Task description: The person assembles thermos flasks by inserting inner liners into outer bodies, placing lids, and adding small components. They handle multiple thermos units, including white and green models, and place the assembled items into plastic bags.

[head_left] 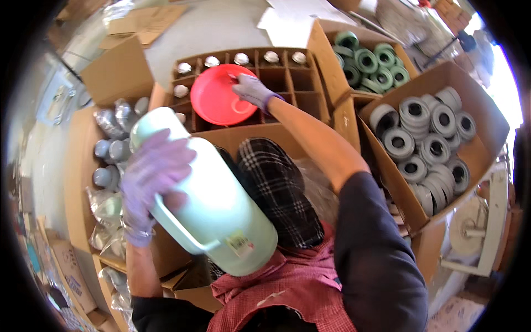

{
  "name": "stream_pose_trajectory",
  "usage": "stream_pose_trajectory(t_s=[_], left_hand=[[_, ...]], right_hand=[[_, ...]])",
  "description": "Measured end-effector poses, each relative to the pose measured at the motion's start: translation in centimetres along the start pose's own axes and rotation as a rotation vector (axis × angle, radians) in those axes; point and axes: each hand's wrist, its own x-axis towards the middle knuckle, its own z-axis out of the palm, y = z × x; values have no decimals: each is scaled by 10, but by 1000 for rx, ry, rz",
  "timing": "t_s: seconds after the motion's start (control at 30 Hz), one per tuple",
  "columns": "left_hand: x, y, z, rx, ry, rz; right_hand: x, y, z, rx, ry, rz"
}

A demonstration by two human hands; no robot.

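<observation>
My left hand (150,180), in a pale purple glove, grips the handle of a large mint-green flask body (215,205) held tilted over my lap. My right hand (251,91), also gloved, reaches forward and rests on a round red plastic lid (218,97) lying on top of a cardboard box with dividers (287,74). Several silver-topped pieces (240,58) stand in the back cells of that box.
A box of grey ring-shaped parts (431,138) sits to the right, a box of green ring parts (368,61) behind it. On the left, an open carton (77,166) holds bagged silver-grey pieces (110,149). Cardboard flaps lie around.
</observation>
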Motion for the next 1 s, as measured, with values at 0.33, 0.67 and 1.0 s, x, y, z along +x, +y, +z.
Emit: stream_pose_trajectory(t_s=[0.33,0.67,1.0], left_hand=[[-60,32,57,27,-124,-16],[14,-13,67,-316,232,-643],[86,-83,143,-542,105,-466]], right_hand=[[-177,86,-73,-301,-180,103],[-216,128,-38,1017,-39,586],[-134,-3,-122,902,-95,274]])
